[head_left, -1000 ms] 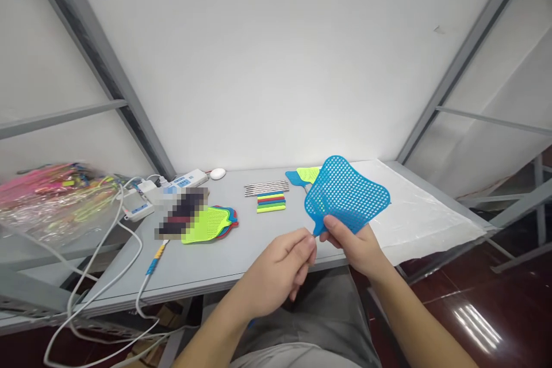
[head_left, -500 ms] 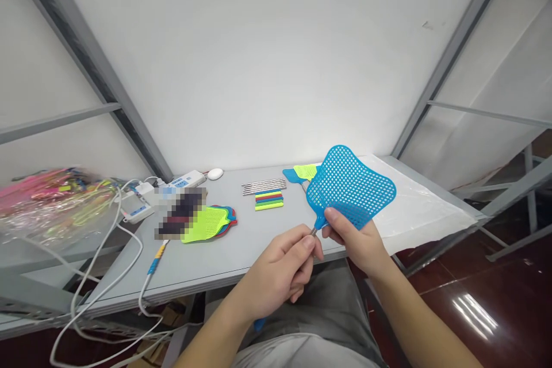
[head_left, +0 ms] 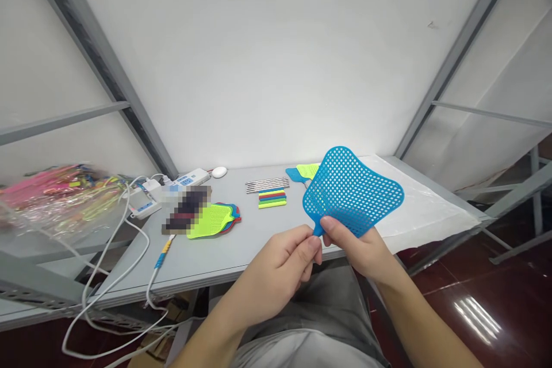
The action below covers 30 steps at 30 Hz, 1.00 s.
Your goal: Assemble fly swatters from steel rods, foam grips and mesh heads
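Note:
A blue mesh fly swatter head point(head_left: 351, 187) is held up above the front edge of the table. My right hand point(head_left: 360, 247) pinches its lower part, thumb on the near face. Close beside it, my left hand point(head_left: 287, 267) is closed just below the swatter's neck, around the metal rod, which the fingers now hide. Further back on the table lie several thin metal rods point(head_left: 267, 185) and a row of coloured handle tubes point(head_left: 272, 199). Yellow-green, blue and red swatter heads point(head_left: 211, 222) lie stacked to the left.
Behind the held head lie a blue and a yellow-green swatter point(head_left: 307, 171). At left are a power strip point(head_left: 190, 179), loose white cables point(head_left: 116, 236), a blurred-out object point(head_left: 187, 210) and a plastic bag of colourful items point(head_left: 60, 201). White sheeting point(head_left: 426, 204) covers the table's right side.
The swatter's neck has come down against my left fingers, and the short stretch of metal rod seen between neck and hand is now hidden. The view has shifted slightly.

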{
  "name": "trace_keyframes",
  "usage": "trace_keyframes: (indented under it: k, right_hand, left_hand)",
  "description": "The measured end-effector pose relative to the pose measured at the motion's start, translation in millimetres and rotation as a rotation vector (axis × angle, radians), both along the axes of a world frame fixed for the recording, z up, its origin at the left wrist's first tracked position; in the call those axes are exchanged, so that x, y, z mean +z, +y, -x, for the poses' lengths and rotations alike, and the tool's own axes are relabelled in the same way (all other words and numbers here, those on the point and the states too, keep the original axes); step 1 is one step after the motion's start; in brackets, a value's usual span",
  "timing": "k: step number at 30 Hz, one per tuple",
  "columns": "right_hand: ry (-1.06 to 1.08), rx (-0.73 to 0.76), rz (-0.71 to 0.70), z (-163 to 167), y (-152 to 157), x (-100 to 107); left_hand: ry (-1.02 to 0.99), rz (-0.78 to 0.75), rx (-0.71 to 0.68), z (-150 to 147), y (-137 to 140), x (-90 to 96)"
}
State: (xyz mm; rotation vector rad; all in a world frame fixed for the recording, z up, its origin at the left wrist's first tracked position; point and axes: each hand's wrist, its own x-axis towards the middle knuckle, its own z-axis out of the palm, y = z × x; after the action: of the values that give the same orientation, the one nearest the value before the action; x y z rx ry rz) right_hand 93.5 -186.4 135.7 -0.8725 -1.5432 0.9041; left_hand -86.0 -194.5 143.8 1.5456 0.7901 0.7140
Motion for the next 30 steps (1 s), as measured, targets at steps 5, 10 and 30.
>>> trace_keyframes:
  k: [5,10,30]
  right_hand:
    - [0.004,0.009,-0.008,4.3,3.0,-3.4]
    - [0.049,0.004,0.096,-0.4,14.1,-11.2]
    - [0.246,-0.181,0.058,-6.5,22.8,-8.3]
  left_hand:
    - [-0.048,0.079,-0.019,-0.8,2.5,-3.0]
    - [-0.066,0.166,-0.088,0.4,8.9,-1.6]
    - [0.291,-0.168,0.038,17.7,14.7,8.6]
